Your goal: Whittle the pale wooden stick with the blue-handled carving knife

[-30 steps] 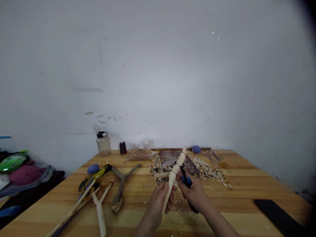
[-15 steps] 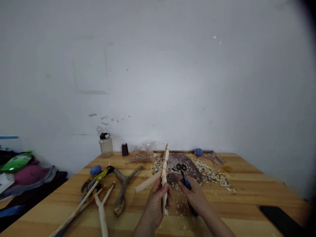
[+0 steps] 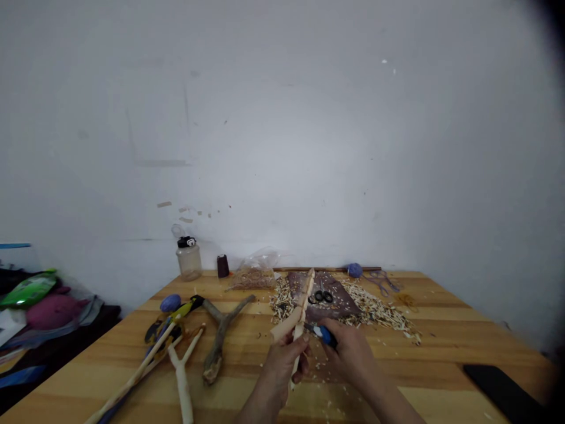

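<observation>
My left hand (image 3: 281, 364) is wrapped round a pale, peeled forked stick (image 3: 305, 299). One prong with carved notches points up and away, and a thicker arm slants down to the left. Closed on a blue-and-black handled knife (image 3: 325, 335), my right hand (image 3: 348, 351) is just to the right. The knife's blade meets the stick's right side just above my left fingers; its tip is too small to make out. Beyond the hands, black-handled scissors (image 3: 323, 295) lie on a dark brown sheet (image 3: 344, 299) strewn with wood shavings (image 3: 379, 315).
Left on the wooden table are a bark-covered forked branch (image 3: 224, 330), a peeled forked stick (image 3: 182, 380) and long sticks (image 3: 132, 383). A bottle (image 3: 189, 262), a thread cone (image 3: 223, 267), a plastic bag (image 3: 253, 277) and blue yarn (image 3: 354, 270) line the back. A black phone-like slab (image 3: 498, 386) lies right.
The knife has swung from upright, beside the stick, to lying across with its blade at the stick. The stick has tilted to the right, its side arm drawn closer to my left hand.
</observation>
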`<action>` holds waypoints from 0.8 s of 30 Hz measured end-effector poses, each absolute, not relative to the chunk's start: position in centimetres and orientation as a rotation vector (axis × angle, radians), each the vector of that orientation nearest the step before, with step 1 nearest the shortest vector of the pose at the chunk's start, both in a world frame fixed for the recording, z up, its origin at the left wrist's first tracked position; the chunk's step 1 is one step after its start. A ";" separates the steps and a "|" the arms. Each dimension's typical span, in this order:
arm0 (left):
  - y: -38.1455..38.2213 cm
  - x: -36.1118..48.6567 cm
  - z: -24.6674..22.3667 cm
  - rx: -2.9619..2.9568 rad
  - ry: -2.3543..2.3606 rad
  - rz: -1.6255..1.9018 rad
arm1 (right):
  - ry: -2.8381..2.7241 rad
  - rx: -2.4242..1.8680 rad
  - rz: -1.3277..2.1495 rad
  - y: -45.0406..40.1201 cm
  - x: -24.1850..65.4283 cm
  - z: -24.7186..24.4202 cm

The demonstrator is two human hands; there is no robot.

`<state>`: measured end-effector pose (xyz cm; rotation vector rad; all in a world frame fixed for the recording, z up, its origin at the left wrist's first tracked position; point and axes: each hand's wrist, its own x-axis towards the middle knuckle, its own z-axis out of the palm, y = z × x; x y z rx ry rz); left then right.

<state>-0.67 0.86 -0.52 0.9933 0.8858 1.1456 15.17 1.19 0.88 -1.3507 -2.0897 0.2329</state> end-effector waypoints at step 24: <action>1.0 0.1 -1.0 0.916 1.109 1.193 | -2.233 -1.679 0.044 1.2 14.4 0.4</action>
